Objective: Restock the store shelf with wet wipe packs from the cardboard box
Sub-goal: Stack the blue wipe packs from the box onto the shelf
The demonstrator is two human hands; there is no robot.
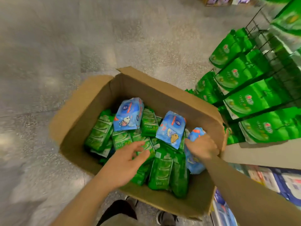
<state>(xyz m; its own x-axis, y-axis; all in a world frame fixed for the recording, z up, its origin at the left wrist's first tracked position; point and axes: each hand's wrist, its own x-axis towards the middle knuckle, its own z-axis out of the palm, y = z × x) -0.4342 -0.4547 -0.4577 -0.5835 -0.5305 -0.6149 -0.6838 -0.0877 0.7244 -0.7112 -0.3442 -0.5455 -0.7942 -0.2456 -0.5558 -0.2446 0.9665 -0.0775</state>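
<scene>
right hand (pixel 202 148) grips a blue pack (pixel 194 160) in the cardboard box (pixel 78 118), left hand (pixel 126 162) spread over green packs (pixel 162 170); loose grip w/ slick wrap prob drops it.

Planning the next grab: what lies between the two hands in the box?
In the head view, green packs and one upright blue pack lie between the left hand and right hand, which grips another blue pack.
</scene>
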